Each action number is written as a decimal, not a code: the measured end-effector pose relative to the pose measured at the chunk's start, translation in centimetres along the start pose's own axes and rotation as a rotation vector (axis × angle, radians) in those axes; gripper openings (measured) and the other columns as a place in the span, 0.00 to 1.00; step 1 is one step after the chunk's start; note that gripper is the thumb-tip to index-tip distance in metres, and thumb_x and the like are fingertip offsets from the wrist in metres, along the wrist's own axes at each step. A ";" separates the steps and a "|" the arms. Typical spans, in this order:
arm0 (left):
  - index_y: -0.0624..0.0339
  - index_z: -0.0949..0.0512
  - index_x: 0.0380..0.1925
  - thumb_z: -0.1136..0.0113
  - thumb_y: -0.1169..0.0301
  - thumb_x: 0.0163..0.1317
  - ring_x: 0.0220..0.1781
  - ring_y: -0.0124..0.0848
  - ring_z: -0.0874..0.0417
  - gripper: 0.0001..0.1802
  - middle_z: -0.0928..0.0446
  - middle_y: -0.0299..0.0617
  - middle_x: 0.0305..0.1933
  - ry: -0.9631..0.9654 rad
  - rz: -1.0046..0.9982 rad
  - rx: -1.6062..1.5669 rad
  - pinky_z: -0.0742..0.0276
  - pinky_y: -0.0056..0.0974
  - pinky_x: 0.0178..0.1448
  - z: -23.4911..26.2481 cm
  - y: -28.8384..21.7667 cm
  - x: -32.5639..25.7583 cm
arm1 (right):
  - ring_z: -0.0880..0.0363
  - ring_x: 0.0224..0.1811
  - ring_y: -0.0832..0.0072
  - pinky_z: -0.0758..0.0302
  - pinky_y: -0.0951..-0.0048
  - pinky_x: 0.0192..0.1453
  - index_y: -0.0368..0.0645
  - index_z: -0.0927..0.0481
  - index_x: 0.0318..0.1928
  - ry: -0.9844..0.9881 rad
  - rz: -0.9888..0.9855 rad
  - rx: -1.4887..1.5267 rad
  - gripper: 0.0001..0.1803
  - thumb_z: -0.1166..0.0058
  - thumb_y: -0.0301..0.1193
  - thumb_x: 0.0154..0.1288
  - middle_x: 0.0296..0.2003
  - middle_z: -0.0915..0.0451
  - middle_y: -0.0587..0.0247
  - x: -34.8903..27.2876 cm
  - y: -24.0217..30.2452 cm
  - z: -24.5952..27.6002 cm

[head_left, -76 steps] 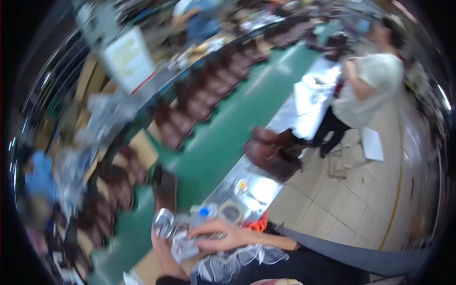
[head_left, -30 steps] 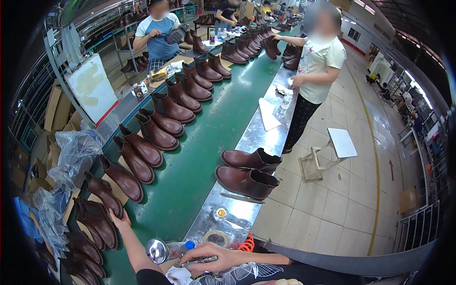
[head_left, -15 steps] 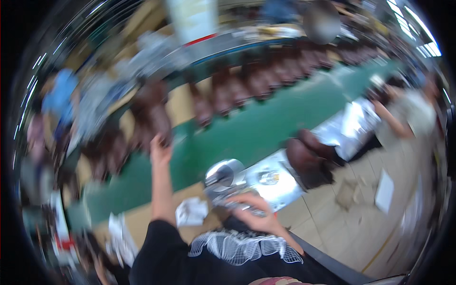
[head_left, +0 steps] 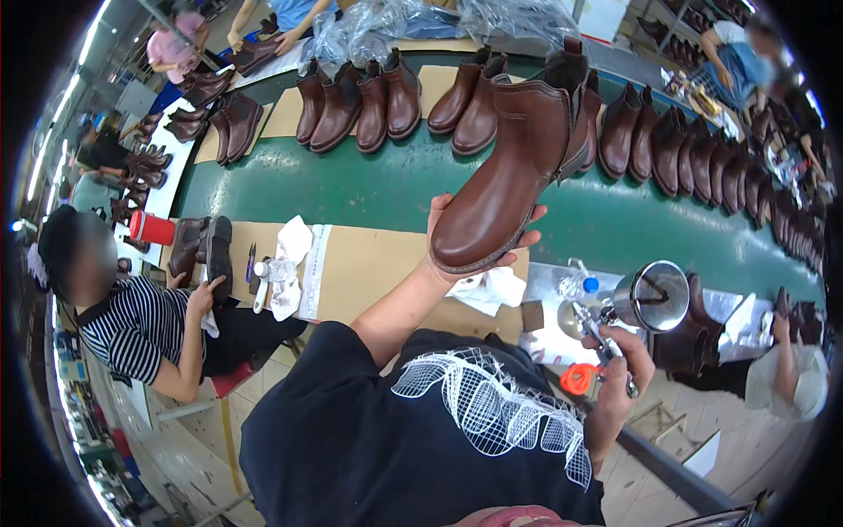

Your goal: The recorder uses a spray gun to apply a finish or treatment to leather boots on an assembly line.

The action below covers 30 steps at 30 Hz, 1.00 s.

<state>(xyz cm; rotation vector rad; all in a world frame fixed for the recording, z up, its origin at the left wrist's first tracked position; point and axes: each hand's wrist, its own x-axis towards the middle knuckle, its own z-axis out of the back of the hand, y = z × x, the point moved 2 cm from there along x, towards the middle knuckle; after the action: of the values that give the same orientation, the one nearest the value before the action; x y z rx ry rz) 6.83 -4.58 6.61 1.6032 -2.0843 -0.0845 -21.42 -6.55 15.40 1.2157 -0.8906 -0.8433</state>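
A brown leather ankle boot (head_left: 507, 167) with a dark elastic side panel is held up over the workbench, toe toward me. My left hand (head_left: 438, 265) grips it from beneath near the toe, fingers showing past the sole's edge. In my right hand (head_left: 622, 376) is a metal spray gun (head_left: 606, 344) with a round silver cup (head_left: 654, 297). Its nozzle points left, below and apart from the boot. Close by lies an orange coiled hose (head_left: 578, 379). A white cloth (head_left: 493, 290) rests on the bench, partly behind my left hand.
Rows of brown boots (head_left: 623, 132) stand along the green bench (head_left: 351, 189). Cardboard (head_left: 369, 272) covers the near edge. A clear bottle with a blue cap (head_left: 587, 283) stands beside the cup. A co-worker in stripes (head_left: 145, 338) handles boots at left; another person (head_left: 786, 378) sits at right.
My left hand has lifted a boot from the bench's far left and brought it in front of me. My right hand has moved right and raised the spray gun. The view has turned.
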 end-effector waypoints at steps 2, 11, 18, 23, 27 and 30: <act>0.50 0.54 0.77 0.36 0.54 0.55 0.76 0.69 0.50 0.54 0.56 0.58 0.78 -0.053 0.010 -0.023 0.39 0.77 0.69 0.1 -0.2 -1.2 | 0.19 0.39 0.70 0.27 0.70 0.49 0.32 0.17 0.45 -0.005 0.021 -0.054 0.19 0.47 0.34 0.60 0.34 0.16 0.53 -0.4 1.1 -1.2; 0.60 0.48 0.74 0.34 0.62 0.55 0.73 0.59 0.38 0.49 0.39 0.57 0.71 -0.274 -0.042 0.501 0.29 0.69 0.66 0.8 0.4 -5.4 | 0.19 0.38 0.72 0.29 0.73 0.46 0.32 0.18 0.47 -0.032 0.095 -0.186 0.16 0.44 0.31 0.63 0.36 0.17 0.56 -2.0 4.0 -2.8; 0.64 0.39 0.67 0.30 0.76 0.53 0.63 0.36 0.23 0.42 0.26 0.46 0.61 -0.598 -0.229 1.178 0.27 0.44 0.67 3.0 1.4 -8.3 | 0.21 0.41 0.73 0.29 0.72 0.48 0.32 0.18 0.49 -0.103 0.136 -0.188 0.19 0.46 0.36 0.68 0.36 0.17 0.57 -2.4 6.3 -3.3; 0.64 0.40 0.66 0.28 0.80 0.50 0.63 0.36 0.25 0.43 0.27 0.46 0.60 -0.595 -0.454 1.459 0.28 0.43 0.67 4.2 2.3 -9.2 | 0.21 0.41 0.73 0.28 0.71 0.50 0.32 0.18 0.50 -0.086 0.269 -0.252 0.21 0.49 0.38 0.70 0.37 0.17 0.55 -1.7 8.1 -3.5; 0.63 0.42 0.67 0.26 0.80 0.48 0.63 0.37 0.26 0.47 0.30 0.47 0.62 -0.555 -0.604 1.719 0.29 0.43 0.68 5.1 2.5 -10.3 | 0.20 0.40 0.70 0.28 0.70 0.50 0.31 0.18 0.50 -0.065 0.317 -0.269 0.21 0.48 0.38 0.70 0.38 0.17 0.54 -1.0 9.5 -3.6; 0.62 0.45 0.68 0.26 0.79 0.48 0.64 0.38 0.27 0.49 0.32 0.47 0.62 -0.504 -0.678 1.925 0.30 0.43 0.68 5.1 2.9 -10.8 | 0.20 0.40 0.72 0.27 0.71 0.50 0.31 0.18 0.50 -0.026 0.337 -0.301 0.20 0.48 0.36 0.69 0.39 0.17 0.54 -0.5 10.5 -3.6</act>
<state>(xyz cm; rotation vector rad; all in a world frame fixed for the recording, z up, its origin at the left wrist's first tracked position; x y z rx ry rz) 4.00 4.93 -0.64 3.4417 -1.4365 1.9640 -17.68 -3.01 25.25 0.7682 -0.9203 -0.6909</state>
